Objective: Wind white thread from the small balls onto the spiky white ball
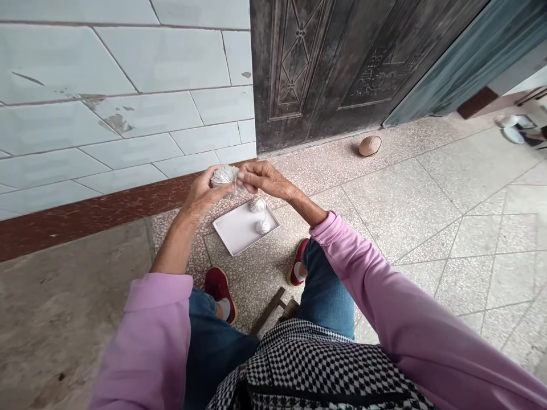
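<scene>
Above the tray, my left hand (202,195) is closed around a whitish bundle of strands (224,175), rounded and ridged like wound yarn. My right hand (264,177) meets it from the right, thumb and fingers pinched together at the bundle's edge. What lies between those fingertips is too small to make out. Below the hands, a shallow white tray (235,228) rests on the floor. Two small white balls, apparently wound yarn, lie on its right side: an upper ball (257,205) and a lower ball (262,227). A thin thread seems to run between them.
A tiled wall (128,114) and a dark carved door (316,74) stand in front. On the speckled floor near the door lies a pinkish rounded object (370,146). A wooden stool part (268,312) shows between my legs, by my red shoes (220,293).
</scene>
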`<state>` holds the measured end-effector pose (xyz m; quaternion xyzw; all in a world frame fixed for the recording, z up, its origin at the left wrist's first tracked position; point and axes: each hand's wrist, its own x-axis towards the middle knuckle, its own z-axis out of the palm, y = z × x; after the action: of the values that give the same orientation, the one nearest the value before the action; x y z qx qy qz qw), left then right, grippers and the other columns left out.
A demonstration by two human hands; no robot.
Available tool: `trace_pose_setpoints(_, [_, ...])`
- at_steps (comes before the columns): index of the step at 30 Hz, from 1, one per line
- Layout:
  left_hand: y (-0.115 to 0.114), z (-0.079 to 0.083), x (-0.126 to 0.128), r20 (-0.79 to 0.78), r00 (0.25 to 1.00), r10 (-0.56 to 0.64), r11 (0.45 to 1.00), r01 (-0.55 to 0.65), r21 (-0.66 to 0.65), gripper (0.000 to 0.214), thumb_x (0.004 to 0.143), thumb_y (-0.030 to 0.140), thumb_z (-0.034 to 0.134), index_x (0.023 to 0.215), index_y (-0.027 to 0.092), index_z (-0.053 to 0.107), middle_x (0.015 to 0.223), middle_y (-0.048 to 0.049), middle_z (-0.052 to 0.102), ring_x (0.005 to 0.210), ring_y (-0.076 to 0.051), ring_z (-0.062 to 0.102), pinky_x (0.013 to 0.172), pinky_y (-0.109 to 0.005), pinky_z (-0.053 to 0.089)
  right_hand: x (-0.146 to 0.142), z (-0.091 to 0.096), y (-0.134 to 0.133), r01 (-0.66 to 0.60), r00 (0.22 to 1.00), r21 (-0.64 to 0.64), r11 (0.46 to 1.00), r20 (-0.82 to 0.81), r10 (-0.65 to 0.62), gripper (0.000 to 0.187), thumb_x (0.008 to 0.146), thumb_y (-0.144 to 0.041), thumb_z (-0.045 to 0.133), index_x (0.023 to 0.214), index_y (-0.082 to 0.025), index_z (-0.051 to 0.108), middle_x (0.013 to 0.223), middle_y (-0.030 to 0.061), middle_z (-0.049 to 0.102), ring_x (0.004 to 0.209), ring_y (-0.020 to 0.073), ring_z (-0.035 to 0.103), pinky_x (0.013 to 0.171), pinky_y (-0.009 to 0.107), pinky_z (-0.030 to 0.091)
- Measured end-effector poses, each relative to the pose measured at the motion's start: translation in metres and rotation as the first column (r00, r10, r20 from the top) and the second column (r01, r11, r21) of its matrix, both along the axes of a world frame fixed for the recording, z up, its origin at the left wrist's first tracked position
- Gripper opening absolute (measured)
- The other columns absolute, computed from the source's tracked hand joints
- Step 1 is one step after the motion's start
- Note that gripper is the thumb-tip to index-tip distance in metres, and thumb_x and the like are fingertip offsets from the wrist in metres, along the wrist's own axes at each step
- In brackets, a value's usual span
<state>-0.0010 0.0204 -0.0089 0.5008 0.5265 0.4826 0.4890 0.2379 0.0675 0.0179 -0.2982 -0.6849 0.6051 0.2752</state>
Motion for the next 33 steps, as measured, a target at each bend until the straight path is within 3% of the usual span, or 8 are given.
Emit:
trace_pose_setpoints(3, [-0.007, 0.007, 0.007, -0.009, 0.996, -0.093, 0.996, 0.093, -0.015, 0.072, 0.072, 0.062, 0.117, 0.129, 0.026, 0.094, 0.127, -0.0115, 0.091, 0.12, -0.038, 0.085, 0.099, -0.045, 0.075, 0.007, -0.003, 0.009, 0.077, 0.996, 0.024, 0.997, -0.05, -0.076, 0.052, 0.132, -0.049, 0.088, 0.093, -0.022, 0.066, 0.07, -0.0075, 0.051, 0.067, 0.0127, 0.041, 0.063, 0.028, 0.036])
trace_pose_setpoints(7, [-0.014, 0.01, 0.016, 0.118, 0.971, -0.21, 0.967, 0.224, -0.12, 0.076, 0.078, 0.068, 0.116, 0.134, 0.025, 0.091, 0.122, -0.0112, 0.09, 0.104, -0.032, 0.086, 0.079, -0.038, 0.075, 0.009, -0.016, 0.017, 0.135, 0.985, 0.059, 0.989, -0.119, -0.128, 0.058, 0.132, -0.046, 0.089, 0.088, -0.023, 0.058, 0.073, -0.0082, 0.046, 0.07, 0.0111, 0.035, 0.064, 0.028, 0.032])
trace_pose_setpoints(12, [-0.017, 0.003, 0.022, 0.302, 0.903, -0.306, 0.929, 0.353, -0.114, 0.079, 0.092, 0.067, 0.11, 0.152, 0.025, 0.08, 0.128, -0.0137, 0.09, 0.102, -0.035, 0.092, 0.078, -0.042, 0.078, 0.004, -0.027, 0.023, 0.172, 0.971, 0.072, 0.982, -0.179, -0.157, 0.072, 0.123, -0.069, 0.097, 0.088, -0.026, 0.05, 0.075, -0.0085, 0.044, 0.069, 0.012, 0.035, 0.06, 0.026, 0.028])
trace_pose_setpoints(16, [-0.016, -0.006, 0.028, 0.372, 0.898, -0.236, 0.954, 0.286, -0.087, 0.076, 0.091, 0.068, 0.111, 0.147, 0.024, 0.081, 0.138, -0.0157, 0.089, 0.115, -0.038, 0.089, 0.08, -0.042, 0.078, 0.0, -0.028, 0.022, 0.181, 0.966, 0.044, 0.983, -0.195, -0.169, 0.073, 0.122, -0.068, 0.098, 0.088, -0.026, 0.049, 0.073, -0.0093, 0.043, 0.068, 0.0104, 0.035, 0.057, 0.025, 0.027])
trace_pose_setpoints(19, [-0.016, -0.01, 0.034, 0.38, 0.903, -0.2, 0.966, 0.246, -0.077, 0.079, 0.088, 0.073, 0.115, 0.142, 0.025, 0.083, 0.134, -0.0151, 0.088, 0.115, -0.037, 0.087, 0.081, -0.042, 0.077, 0.0, -0.028, 0.021, 0.199, 0.964, 0.028, 0.98, -0.188, -0.19, 0.071, 0.123, -0.065, 0.098, 0.087, -0.025, 0.052, 0.072, -0.0091, 0.046, 0.067, 0.0093, 0.037, 0.057, 0.024, 0.027])
trace_pose_setpoints(27, [-0.019, -0.003, 0.033, 0.388, 0.914, -0.118, 0.982, 0.166, -0.094, 0.094, 0.061, 0.053, 0.132, 0.137, 0.022, 0.087, 0.132, -0.0126, 0.088, 0.118, -0.034, 0.086, 0.095, -0.04, 0.077, 0.001, -0.028, 0.023, 0.174, 0.967, -0.076, 0.982, -0.175, -0.185, 0.077, 0.115, -0.075, 0.104, 0.09, -0.027, 0.048, 0.067, -0.0118, 0.041, 0.06, 0.0088, 0.033, 0.051, 0.022, 0.026])
trace_pose_setpoints(33, [-0.023, -0.001, 0.034, 0.423, 0.9, -0.108, 0.984, 0.159, -0.086, 0.085, 0.064, 0.051, 0.126, 0.133, 0.019, 0.087, 0.13, -0.0156, 0.089, 0.124, -0.04, 0.087, 0.107, -0.054, 0.079, -0.007, -0.028, 0.018, 0.216, 0.957, -0.15, 0.965, -0.162, -0.24, 0.07, 0.116, -0.072, 0.103, 0.098, -0.028, 0.052, 0.065, -0.0137, 0.04, 0.054, 0.0077, 0.031, 0.048, 0.02, 0.024])
